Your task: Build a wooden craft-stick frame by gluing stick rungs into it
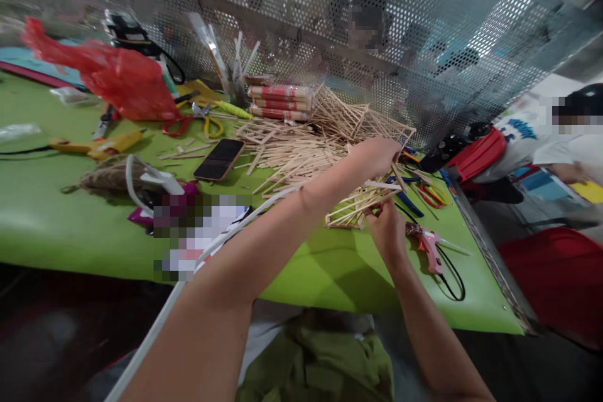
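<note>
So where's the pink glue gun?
In the head view the pink glue gun lies on the green table, at the right side near its edge, just right of the person's right hand and below the red-handled scissors.

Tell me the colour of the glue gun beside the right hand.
Pink glue gun, in the head view.

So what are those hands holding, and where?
Both hold a wooden stick frame: left hand on its top far edge, right hand pinching its near right end.

Red plastic bag (pixel 115 78), black phone (pixel 219 159), pink glue gun (pixel 428 245) on green table (pixel 56 213).
</note>
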A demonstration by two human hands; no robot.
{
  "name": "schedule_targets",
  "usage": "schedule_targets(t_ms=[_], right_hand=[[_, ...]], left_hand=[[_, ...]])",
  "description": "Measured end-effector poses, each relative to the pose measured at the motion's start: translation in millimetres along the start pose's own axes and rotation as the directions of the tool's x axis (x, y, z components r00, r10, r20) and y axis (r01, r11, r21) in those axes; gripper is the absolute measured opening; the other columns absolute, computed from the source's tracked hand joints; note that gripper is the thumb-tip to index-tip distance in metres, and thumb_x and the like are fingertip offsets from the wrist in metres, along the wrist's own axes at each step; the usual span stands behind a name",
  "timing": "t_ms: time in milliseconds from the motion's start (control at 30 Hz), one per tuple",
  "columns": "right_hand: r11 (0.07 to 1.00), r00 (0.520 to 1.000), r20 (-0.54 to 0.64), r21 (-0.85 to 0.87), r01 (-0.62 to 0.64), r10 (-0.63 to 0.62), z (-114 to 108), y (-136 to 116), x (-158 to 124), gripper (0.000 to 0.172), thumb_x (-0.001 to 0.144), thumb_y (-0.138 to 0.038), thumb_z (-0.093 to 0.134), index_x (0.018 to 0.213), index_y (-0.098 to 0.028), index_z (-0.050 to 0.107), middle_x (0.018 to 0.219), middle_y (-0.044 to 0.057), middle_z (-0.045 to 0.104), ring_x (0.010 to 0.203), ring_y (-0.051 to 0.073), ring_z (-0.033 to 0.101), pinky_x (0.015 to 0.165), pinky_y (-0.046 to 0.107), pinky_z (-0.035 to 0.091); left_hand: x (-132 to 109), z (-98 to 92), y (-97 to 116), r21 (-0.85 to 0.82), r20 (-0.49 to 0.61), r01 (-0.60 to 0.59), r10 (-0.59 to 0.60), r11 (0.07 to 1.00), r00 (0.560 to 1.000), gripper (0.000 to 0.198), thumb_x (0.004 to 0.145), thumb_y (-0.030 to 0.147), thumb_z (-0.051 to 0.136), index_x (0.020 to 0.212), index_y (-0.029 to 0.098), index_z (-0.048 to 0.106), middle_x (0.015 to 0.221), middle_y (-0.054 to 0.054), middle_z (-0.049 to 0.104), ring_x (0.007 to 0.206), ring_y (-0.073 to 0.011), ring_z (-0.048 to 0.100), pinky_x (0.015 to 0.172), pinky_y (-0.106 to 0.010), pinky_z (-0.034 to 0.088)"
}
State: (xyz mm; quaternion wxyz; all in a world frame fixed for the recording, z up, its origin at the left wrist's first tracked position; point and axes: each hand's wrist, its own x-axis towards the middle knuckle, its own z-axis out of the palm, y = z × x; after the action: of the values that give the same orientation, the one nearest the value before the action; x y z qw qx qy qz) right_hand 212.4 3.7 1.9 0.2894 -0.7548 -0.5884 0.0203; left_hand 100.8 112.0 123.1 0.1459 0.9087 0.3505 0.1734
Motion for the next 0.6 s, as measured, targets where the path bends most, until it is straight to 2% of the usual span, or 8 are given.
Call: schedule_targets(t_ms=[167,300,433,600], right_hand=[[0.999,0.999,-0.026,0.039,-0.024,0.025,0.2,-2.4,-0.5,0.024,0.078,-0.024,0.069,0.099,-0.016,0.064,0.079,0.006,0.073,0.066,0.021,0.062,0.065,0.031,0.04],[0.995,0.999,-0.036,0.103,-0.01,0.013,2.2,-2.1,-1.0,0.029,0.077,-0.024,0.069,0.105,-0.017,0.061,0.078,0.004,0.072,0.063,0.018,0.06,0.064,0.03,0.039],[0.991,0.998,-0.061,0.13,-0.016,0.024,4.0,2.0,-3.0,0.026,0.077,-0.025,0.067,0.1,-0.018,0.061,0.078,0.005,0.072,0.065,0.02,0.062,0.065,0.031,0.041],[0.993,0.998,0.063,0.12,-0.014,0.006,3.9,8.1,-9.5,0.018,0.081,-0.035,0.067,0.089,-0.019,0.069,0.08,0.007,0.076,0.07,0.023,0.068,0.068,0.032,0.044]], left_hand=[[-2.5,-4.0,6.4,0.036,-0.017,-0.004,0.004,0.999,1.0,0.033,0.085,0.009,0.053,0.11,0.018,0.072,0.113,-0.008,0.074,0.109,-0.0253,0.067,0.089,-0.033,0.05],[-3.9,-6.7,8.7,0.028,-0.017,0.043,-0.042,0.999,0.999,0.038,0.084,0.005,0.052,0.113,0.018,0.072,0.115,-0.009,0.073,0.112,-0.0268,0.066,0.092,-0.036,0.051],[-5.1,-7.5,10.0,0.011,-0.014,0.072,-0.072,0.997,0.997,0.037,0.084,0.005,0.052,0.113,0.018,0.072,0.117,-0.01,0.073,0.114,-0.0278,0.065,0.092,-0.038,0.051],[-7.1,-7.9,11.3,0.009,-0.02,0.081,-0.08,0.997,0.997,0.041,0.085,0.004,0.05,0.119,0.017,0.07,0.118,-0.012,0.072,0.116,-0.0304,0.065,0.093,-0.04,0.051]])
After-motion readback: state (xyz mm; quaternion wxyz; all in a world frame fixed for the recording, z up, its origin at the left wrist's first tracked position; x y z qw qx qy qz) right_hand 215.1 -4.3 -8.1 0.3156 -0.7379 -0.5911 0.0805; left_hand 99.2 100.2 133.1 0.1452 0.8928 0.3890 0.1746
